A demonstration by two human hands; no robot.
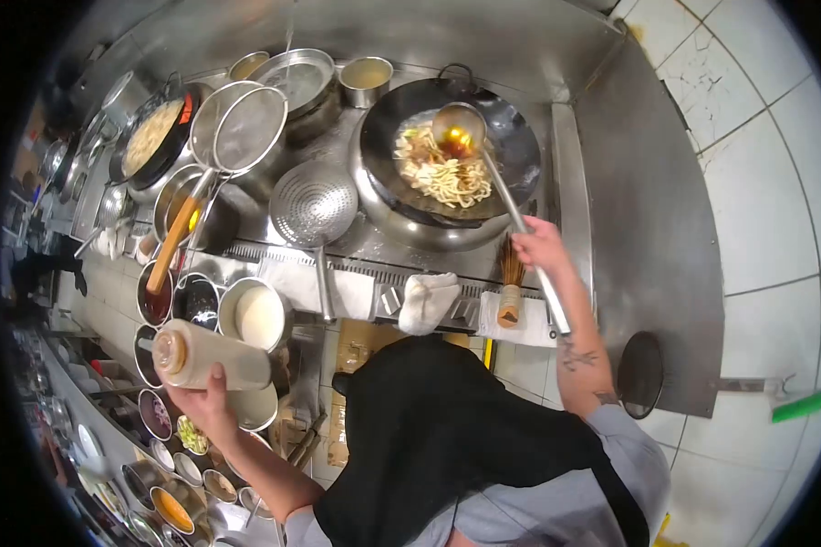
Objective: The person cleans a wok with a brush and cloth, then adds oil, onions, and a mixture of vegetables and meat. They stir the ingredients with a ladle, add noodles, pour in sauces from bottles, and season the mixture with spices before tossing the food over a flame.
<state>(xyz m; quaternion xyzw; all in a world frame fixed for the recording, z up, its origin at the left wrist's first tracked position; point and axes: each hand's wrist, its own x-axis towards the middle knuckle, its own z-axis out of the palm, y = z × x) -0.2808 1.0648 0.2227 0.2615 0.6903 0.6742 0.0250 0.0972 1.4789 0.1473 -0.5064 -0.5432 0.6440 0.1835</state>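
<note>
My right hand (542, 244) is wrapped round the long handle of a metal ladle (458, 124). The ladle's bowl, with a shiny amber-brown liquid in it, is above thick pale noodles (458, 180) in a black wok (513, 137). Other pale pieces lie among the noodles. On the left, my left hand (206, 401) grips a translucent squeeze bottle (223, 356) holding pale contents, tilted on its side with the capped end to the left. Under and beside the bottle are metal containers, one with a creamy white liquid (259, 317).
A perforated skimmer (315, 202) and wooden-handled strainers (250, 129) rest left of the wok. A bamboo brush (510, 301) and folded white cloth (429, 303) line the stove's front edge. Another wok (160, 132) stands further left. Several ingredient containers crowd the lower left.
</note>
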